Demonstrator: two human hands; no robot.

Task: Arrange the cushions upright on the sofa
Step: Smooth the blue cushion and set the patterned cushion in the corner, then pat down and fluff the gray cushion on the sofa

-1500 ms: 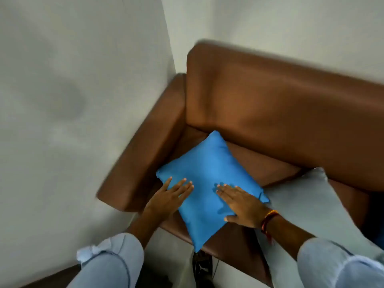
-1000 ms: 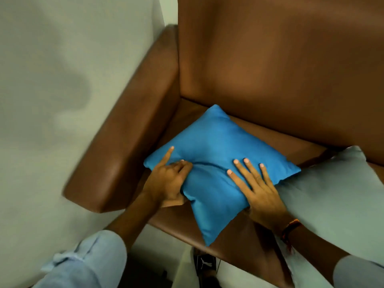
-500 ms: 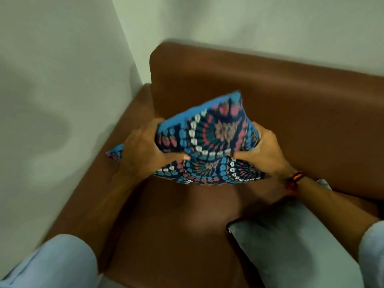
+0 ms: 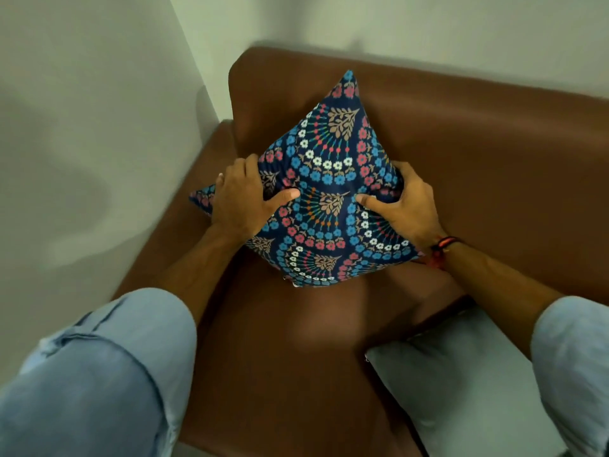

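Observation:
A patterned cushion, dark blue with red, white and blue flowers, stands on one corner in the left corner of the brown sofa, its top corner against the backrest. My left hand grips its left side and my right hand grips its right side, thumbs pressed into the front face. A plain grey cushion lies flat on the seat at the lower right, partly hidden by my right sleeve.
The sofa's left armrest runs along a pale wall, and another wall stands behind the backrest. Bare brown seat lies between the two cushions. My light blue sleeves fill the lower corners.
The cushion lay flat with its plain blue side up under my hands. I gripped it, lifted it and turned it, and it now stands patterned side out against the backrest.

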